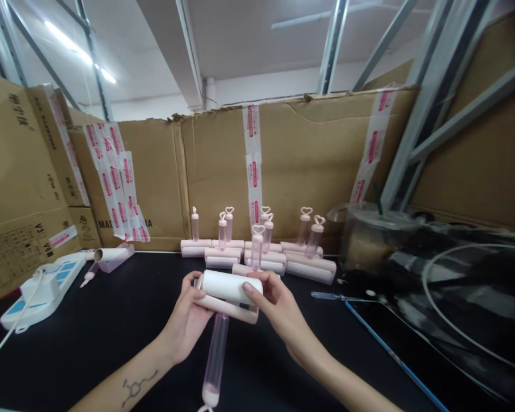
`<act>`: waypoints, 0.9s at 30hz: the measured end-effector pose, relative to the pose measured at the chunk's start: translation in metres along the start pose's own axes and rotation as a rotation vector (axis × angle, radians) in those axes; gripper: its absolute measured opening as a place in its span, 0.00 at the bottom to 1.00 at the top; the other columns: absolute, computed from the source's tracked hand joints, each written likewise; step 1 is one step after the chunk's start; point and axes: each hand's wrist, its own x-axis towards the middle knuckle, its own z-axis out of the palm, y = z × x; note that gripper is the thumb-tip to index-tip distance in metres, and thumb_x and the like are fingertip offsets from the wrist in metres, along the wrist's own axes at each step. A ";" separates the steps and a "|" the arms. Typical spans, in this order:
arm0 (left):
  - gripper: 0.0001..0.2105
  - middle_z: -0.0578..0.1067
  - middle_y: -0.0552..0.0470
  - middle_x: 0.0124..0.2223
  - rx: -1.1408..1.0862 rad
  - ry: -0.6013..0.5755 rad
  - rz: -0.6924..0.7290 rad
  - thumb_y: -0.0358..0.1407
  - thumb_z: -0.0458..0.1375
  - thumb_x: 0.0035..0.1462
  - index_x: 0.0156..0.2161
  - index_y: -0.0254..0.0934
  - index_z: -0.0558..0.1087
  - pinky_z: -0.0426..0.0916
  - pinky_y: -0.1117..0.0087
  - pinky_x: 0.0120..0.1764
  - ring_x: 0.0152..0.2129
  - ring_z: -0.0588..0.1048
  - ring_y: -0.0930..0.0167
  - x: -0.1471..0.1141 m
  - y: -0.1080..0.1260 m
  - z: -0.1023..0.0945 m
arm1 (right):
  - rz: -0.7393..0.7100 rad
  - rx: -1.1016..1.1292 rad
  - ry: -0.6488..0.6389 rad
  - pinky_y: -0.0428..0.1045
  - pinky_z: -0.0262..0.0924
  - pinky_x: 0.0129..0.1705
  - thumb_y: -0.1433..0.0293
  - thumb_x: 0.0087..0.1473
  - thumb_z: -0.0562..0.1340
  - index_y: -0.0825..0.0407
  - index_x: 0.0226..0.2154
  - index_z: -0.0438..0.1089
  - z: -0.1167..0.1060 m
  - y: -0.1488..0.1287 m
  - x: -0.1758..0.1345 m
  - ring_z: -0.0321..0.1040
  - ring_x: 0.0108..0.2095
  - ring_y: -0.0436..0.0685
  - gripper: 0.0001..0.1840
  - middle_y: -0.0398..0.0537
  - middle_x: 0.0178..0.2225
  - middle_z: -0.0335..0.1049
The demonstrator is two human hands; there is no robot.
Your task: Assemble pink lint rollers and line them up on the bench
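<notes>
Between my hands is a lint roller with a pale pink housing (240, 311) and a see-through pink handle (216, 355) that points down toward me. A white paper roll (223, 285) lies along the housing's far side, partly out of it; whether its ends are seated cannot be made out. My left hand (187, 312) is closed around the left end of the housing and roll. At the other end, my right hand (278, 300) grips the roll, thumb on its surface. Just beyond stand several similar lint rollers (311, 267), their heart-looped handles upright.
A white power strip (47, 297) with a plugged-in adapter is at left, beside another lint roller (114, 257) lying down. To the right are a tablet-like device (395, 337) with a blue edge and a lidded drink cup (369, 240). A cardboard wall (214, 171) backs the black table.
</notes>
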 end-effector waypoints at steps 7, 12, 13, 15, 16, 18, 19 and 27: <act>0.27 0.70 0.48 0.48 0.031 -0.087 -0.037 0.30 0.52 0.47 0.55 0.41 0.59 0.61 0.62 0.49 0.46 0.68 0.64 0.001 0.006 0.003 | -0.022 0.005 -0.065 0.49 0.58 0.42 0.58 0.49 0.62 0.50 0.34 0.63 0.000 0.005 0.001 0.63 0.42 0.57 0.14 0.45 0.38 0.66; 0.26 0.71 0.50 0.47 0.139 -0.094 -0.008 0.34 0.54 0.48 0.55 0.43 0.59 0.64 0.63 0.46 0.46 0.69 0.63 0.002 0.009 0.002 | 0.017 0.083 -0.091 0.48 0.58 0.39 0.60 0.48 0.63 0.48 0.36 0.63 0.001 0.001 -0.001 0.63 0.40 0.55 0.15 0.44 0.39 0.65; 0.25 0.70 0.50 0.47 0.186 -0.086 -0.003 0.35 0.54 0.48 0.54 0.43 0.60 0.65 0.63 0.45 0.45 0.69 0.63 0.002 0.011 0.001 | 0.008 0.082 -0.079 0.48 0.58 0.39 0.60 0.47 0.64 0.48 0.37 0.63 0.001 0.000 -0.002 0.63 0.40 0.56 0.16 0.44 0.38 0.65; 0.23 0.70 0.49 0.46 0.335 -0.065 0.004 0.39 0.57 0.48 0.51 0.42 0.62 0.67 0.64 0.41 0.42 0.70 0.63 0.002 0.013 0.000 | -0.040 0.042 -0.058 0.48 0.58 0.40 0.61 0.46 0.65 0.48 0.38 0.64 0.002 -0.003 -0.005 0.62 0.41 0.56 0.16 0.45 0.39 0.65; 0.22 0.71 0.49 0.45 0.422 -0.057 0.009 0.40 0.58 0.47 0.49 0.41 0.64 0.68 0.64 0.39 0.41 0.71 0.63 0.002 0.014 -0.001 | -0.075 0.007 -0.050 0.49 0.58 0.41 0.62 0.46 0.65 0.48 0.38 0.65 0.003 -0.004 -0.008 0.62 0.42 0.57 0.16 0.45 0.40 0.65; 0.20 0.71 0.49 0.41 0.577 -0.036 0.009 0.43 0.60 0.46 0.44 0.39 0.66 0.70 0.67 0.34 0.36 0.72 0.65 0.001 0.014 -0.002 | -0.145 -0.078 -0.047 0.49 0.57 0.42 0.63 0.47 0.64 0.47 0.39 0.66 0.005 -0.008 -0.012 0.61 0.43 0.57 0.15 0.46 0.41 0.64; 0.20 0.71 0.50 0.39 0.631 -0.021 -0.003 0.44 0.61 0.45 0.43 0.38 0.66 0.70 0.68 0.31 0.33 0.73 0.66 0.000 0.013 -0.002 | -0.174 -0.121 -0.054 0.49 0.56 0.43 0.63 0.47 0.64 0.46 0.39 0.67 0.005 -0.009 -0.015 0.61 0.43 0.57 0.15 0.46 0.41 0.64; 0.16 0.68 0.54 0.28 0.610 -0.088 -0.134 0.48 0.58 0.48 0.33 0.35 0.66 0.68 0.72 0.21 0.22 0.70 0.73 0.001 0.007 -0.005 | -0.019 -0.006 -0.215 0.45 0.55 0.33 0.50 0.49 0.58 0.50 0.32 0.65 -0.001 -0.010 -0.009 0.59 0.33 0.51 0.20 0.43 0.32 0.61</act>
